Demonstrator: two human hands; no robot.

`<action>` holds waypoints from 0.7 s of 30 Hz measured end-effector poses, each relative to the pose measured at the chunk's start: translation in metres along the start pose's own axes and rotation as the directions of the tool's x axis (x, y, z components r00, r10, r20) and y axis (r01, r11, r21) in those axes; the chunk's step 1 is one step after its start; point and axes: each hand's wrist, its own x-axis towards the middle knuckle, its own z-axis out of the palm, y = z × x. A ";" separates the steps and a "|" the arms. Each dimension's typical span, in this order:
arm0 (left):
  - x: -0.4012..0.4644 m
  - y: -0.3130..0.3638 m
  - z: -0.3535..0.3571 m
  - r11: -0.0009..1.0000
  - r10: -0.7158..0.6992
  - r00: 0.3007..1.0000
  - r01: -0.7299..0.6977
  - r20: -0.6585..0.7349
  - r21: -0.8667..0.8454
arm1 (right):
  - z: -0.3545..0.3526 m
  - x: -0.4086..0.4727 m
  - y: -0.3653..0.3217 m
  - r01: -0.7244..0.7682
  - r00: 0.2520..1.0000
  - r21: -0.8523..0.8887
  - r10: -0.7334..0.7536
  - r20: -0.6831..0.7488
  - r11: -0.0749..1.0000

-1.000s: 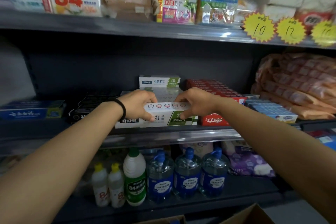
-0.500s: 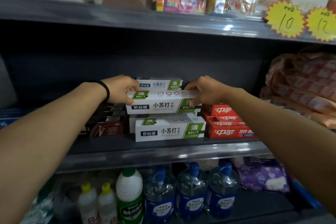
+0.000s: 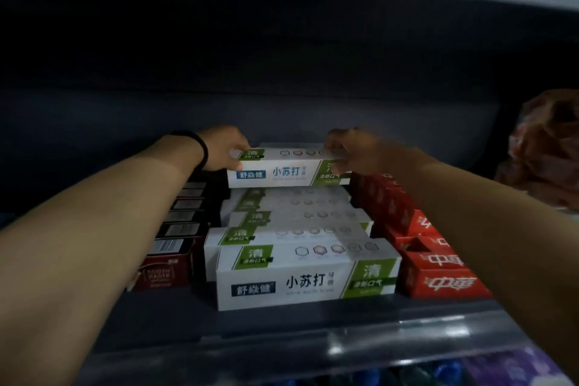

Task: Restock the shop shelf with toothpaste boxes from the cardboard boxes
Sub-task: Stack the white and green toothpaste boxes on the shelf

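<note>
Left hand (image 3: 224, 147): grips the left end of the white-and-green toothpaste box (image 3: 286, 168), fingers curled round it; a black band (image 3: 200, 149) sits on the wrist
Right hand (image 3: 354, 150): pinches the right end of the same box, thumb on its front face
Held box: level, toward the back of the shelf (image 3: 282, 332), atop the white-and-green row (image 3: 305, 273) running to the front edge
Left of row: dark boxes (image 3: 175, 247)
Right of row: red boxes (image 3: 435, 269)
</note>
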 end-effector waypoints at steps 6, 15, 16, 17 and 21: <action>0.030 -0.015 0.023 0.998 -0.028 1.000 0.029 -0.013 0.052 | 0.029 0.036 0.014 0.014 1.000 -0.110 -0.014 -0.003 0.994; 0.056 -0.038 0.041 0.995 -0.045 0.995 0.052 -0.083 0.082 | 0.034 0.052 0.021 0.037 0.998 -0.154 -0.043 -0.036 0.987; 0.057 -0.039 0.041 0.995 -0.050 0.995 0.057 -0.091 0.076 | 0.034 0.053 0.021 0.038 0.998 -0.156 -0.045 -0.042 0.987; 0.058 -0.039 0.042 0.996 -0.056 0.994 0.062 -0.094 0.070 | 0.035 0.055 0.022 0.038 0.998 -0.164 -0.046 -0.047 0.986; 0.060 -0.039 0.041 0.997 -0.065 0.994 0.069 -0.090 0.039 | 0.036 0.059 0.023 0.040 0.998 -0.237 -0.052 -0.042 0.971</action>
